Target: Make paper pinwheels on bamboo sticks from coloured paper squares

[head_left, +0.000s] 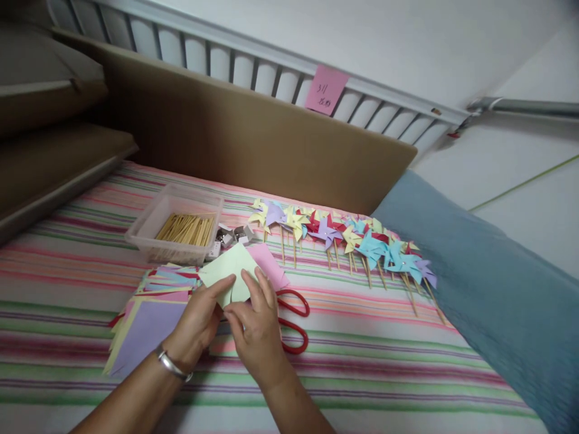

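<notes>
A pale green square of paper [233, 268] with a slit in its lower edge is held up between my two hands. My left hand [199, 316] grips it with the thumb on top and the other fingers underneath. At the slit, my right hand [256, 322] pinches the paper's near edge, its other fingers resting on the sheet. Just beyond lies a pink paper piece [269, 264]. Scissors with red handles [294, 348] lie beside my right hand, their blades hidden. Left of my hands is a stack of coloured paper squares [151, 328], a purple one on top.
A plastic box [140, 226] holds wooden sticks [187, 230], with small open boxes [233, 236] beside it. Several finished paper pinwheels [328, 234] on sticks lie in a row to the right. A cardboard panel [253, 150] stands behind, before a radiator [194, 57].
</notes>
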Motion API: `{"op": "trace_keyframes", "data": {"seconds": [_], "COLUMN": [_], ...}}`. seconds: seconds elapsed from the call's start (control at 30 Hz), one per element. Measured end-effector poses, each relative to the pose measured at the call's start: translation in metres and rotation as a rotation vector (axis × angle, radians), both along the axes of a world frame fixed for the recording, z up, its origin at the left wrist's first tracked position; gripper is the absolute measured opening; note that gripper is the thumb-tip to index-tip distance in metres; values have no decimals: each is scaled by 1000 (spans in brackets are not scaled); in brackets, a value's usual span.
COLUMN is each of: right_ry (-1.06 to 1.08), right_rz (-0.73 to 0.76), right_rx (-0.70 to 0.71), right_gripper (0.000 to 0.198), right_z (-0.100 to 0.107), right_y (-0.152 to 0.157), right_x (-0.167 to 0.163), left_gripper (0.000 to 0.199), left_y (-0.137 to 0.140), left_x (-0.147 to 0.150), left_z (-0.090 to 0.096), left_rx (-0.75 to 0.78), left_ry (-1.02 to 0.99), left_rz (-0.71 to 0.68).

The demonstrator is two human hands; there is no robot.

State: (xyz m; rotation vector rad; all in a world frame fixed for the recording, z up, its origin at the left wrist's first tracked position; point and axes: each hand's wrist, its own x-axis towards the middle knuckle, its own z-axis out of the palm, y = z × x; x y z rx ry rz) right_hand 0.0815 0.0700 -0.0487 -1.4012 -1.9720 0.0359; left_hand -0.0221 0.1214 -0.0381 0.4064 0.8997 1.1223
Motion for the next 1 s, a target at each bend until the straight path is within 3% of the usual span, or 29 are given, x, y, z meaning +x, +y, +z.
{"op": "trace_keyframes", "data": {"seconds": [0.17, 0.5, 0.73, 1.0], "right_ry": [23, 171, 277, 312], "right_rz": [3, -41, -133, -190], "right_rx": [-7, -37, -101, -103], "right_gripper": [16, 11, 8, 9], "right_z": [1, 7, 10, 9], "right_y": [0, 2, 8, 12], "right_x": [1, 9, 18, 21], "left_gripper": [26, 39, 19, 16], "left_y": [1, -1, -4, -9], "left_x": [-1, 0, 4, 7], "left_z": [0, -3, -9, -8], "left_rx": [59, 91, 140, 83], "left_ry": [-13, 88, 205, 225], "left_rz": [46, 13, -70, -137]}}
